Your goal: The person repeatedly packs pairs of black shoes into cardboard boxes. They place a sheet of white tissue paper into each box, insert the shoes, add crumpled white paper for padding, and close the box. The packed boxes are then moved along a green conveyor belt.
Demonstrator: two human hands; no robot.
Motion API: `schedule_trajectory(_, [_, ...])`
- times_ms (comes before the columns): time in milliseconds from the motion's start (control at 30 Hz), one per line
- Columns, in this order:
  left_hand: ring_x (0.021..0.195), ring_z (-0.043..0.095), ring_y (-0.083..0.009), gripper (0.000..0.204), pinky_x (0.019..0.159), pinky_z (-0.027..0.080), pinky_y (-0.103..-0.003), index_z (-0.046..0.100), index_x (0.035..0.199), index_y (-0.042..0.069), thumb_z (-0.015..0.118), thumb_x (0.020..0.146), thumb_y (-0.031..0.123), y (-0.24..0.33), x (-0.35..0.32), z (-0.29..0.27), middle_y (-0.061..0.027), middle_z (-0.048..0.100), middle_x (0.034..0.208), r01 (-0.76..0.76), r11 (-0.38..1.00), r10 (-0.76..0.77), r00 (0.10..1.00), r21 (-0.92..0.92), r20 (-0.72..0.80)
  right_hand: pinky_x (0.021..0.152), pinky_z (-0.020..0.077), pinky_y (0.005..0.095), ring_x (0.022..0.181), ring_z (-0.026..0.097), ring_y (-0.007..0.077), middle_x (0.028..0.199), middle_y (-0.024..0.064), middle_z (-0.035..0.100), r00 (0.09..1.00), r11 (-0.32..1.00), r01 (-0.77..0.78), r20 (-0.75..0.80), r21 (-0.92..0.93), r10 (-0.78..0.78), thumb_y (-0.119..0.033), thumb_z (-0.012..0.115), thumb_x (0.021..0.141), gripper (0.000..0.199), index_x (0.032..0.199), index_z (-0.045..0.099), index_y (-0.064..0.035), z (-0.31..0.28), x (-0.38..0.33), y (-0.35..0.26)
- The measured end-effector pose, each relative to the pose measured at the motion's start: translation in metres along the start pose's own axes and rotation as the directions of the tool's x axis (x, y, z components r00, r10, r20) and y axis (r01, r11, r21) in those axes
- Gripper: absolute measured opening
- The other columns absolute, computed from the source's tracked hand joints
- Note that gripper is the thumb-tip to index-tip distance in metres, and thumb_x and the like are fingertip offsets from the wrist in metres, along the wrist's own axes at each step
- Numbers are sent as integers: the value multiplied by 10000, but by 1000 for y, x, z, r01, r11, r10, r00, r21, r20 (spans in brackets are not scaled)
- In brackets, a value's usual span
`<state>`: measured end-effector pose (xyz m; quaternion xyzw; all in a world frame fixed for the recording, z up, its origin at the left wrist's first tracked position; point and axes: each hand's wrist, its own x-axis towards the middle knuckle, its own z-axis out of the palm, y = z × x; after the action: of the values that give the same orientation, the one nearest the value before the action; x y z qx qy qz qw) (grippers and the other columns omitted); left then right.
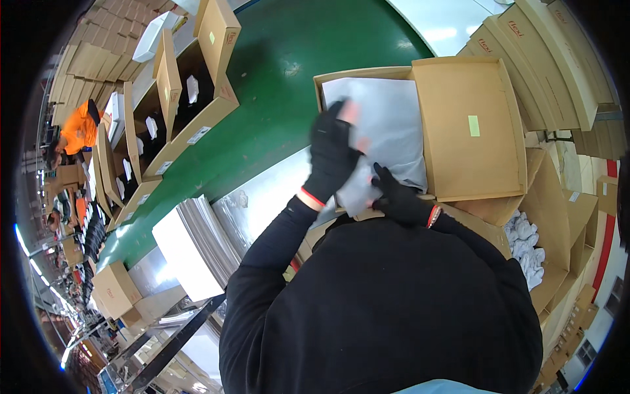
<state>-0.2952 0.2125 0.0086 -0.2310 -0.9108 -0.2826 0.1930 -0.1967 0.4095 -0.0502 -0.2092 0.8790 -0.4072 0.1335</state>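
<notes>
A shallow brown cardboard box (469, 125) stands with its lid folded back to the right and a pale green sticker inside the lid. White tissue paper (394, 125) fills its tray, and a corner hangs over the near edge. What lies under the paper is hidden. My left hand (335, 148), in a black glove with bare fingertips, is over the paper's left side, blurred, with thumb and fingers apart. At the near edge my right hand (403, 200), gloved alike, touches the paper with its fingers apart.
Open cardboard boxes (226, 95) with black contents line the green table (282, 85) at left. A stack of white sheets (187, 249) lies by my left elbow. Flat boxes (525, 72) stand at back right; a carton holds crumpled white paper (524, 246). A person in orange (82, 128) is far left.
</notes>
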Motion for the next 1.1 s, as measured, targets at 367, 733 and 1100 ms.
schedule_trajectory(367, [1391, 212, -426, 1164, 1083, 194, -618, 124, 1498, 59, 727, 668, 610, -46, -71, -11, -270, 209, 1497, 259, 951, -307, 848, 167, 431, 948, 443, 351, 1099, 582, 266, 1234, 172, 579, 500, 639, -751, -775, -166, 386, -177, 524, 951, 399, 1306, 476, 0, -245, -72, 110])
schedule_trajectory(733, [1271, 419, -356, 1062, 1024, 348, -518, 264, 1457, 79, 357, 743, 860, -105, -46, 7, -208, 350, 1446, 517, -405, -514, 554, -754, 655, 1059, 193, 535, 1334, 252, 365, 1426, 218, 333, 989, 999, -41, 142, 31, 37, -609, 543, 843, 814, 1409, 362, -54, -100, 31, -40])
schedule_trajectory(1100, [1052, 606, -312, 618, 881, 480, -392, 587, 1188, 47, 759, 732, 427, -185, -2, 24, -148, 637, 1122, 381, 913, -310, 881, -147, 357, 1107, 137, 595, 1403, 177, 411, 1488, 227, 258, 864, 830, -314, -502, -461, 48, -520, 718, 715, 976, 1438, 282, -30, -7, -39, 14])
